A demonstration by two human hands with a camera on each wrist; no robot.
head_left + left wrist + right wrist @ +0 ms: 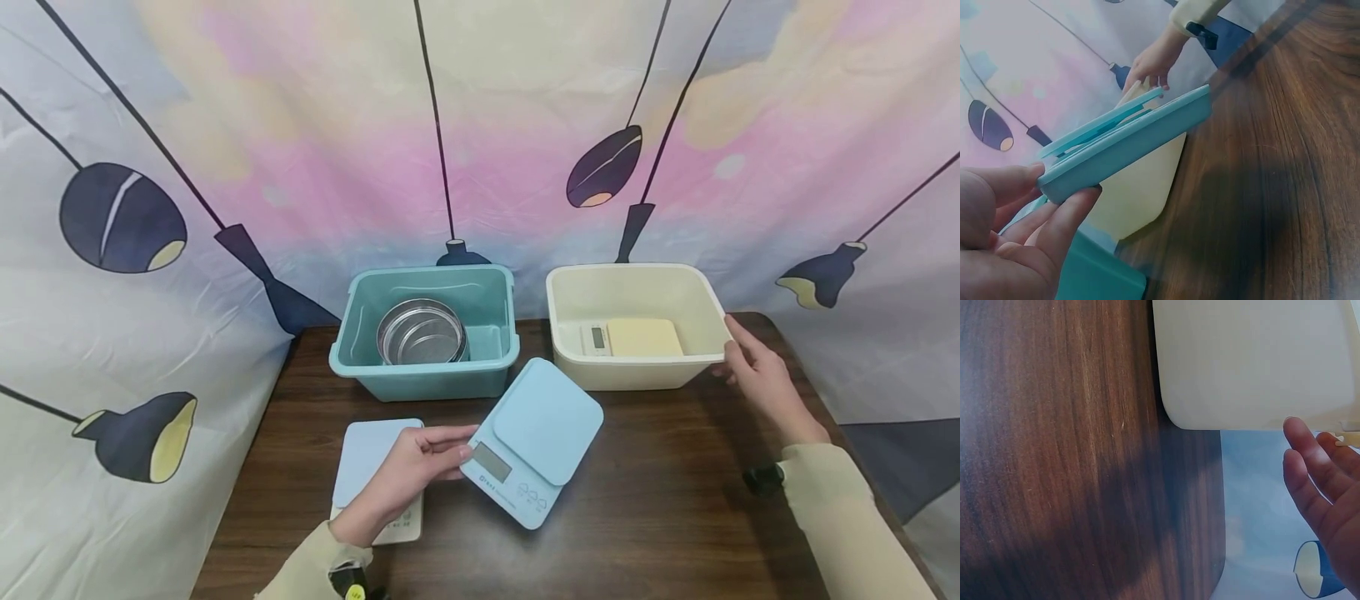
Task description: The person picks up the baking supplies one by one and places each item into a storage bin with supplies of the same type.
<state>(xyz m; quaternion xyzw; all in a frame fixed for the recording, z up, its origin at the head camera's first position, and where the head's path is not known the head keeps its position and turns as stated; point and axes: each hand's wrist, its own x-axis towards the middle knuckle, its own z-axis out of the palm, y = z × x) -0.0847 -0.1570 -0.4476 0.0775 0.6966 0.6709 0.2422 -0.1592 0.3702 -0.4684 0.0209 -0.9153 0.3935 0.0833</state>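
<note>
My left hand (420,467) pinches one corner of a light-blue digital kitchen scale (551,421), thumb on top and fingers beneath. In the left wrist view the scale (1129,137) appears edge-on, tilted above the table. A second kitchen scale (371,454), blue-topped with a pale base, lies on the table, partly hidden behind the left hand and forearm. At the right end of a cream plastic bin (633,371), my right hand (761,375) touches the rim and side with fairly straight fingers. Inside that bin lies a scale with a yellow top (643,337).
A teal plastic bin (435,385) stands left of the cream one and holds round metal sieves (422,333). Both bins are near the back edge of the dark wooden table (637,508). A patterned cloth (337,125) hangs behind.
</note>
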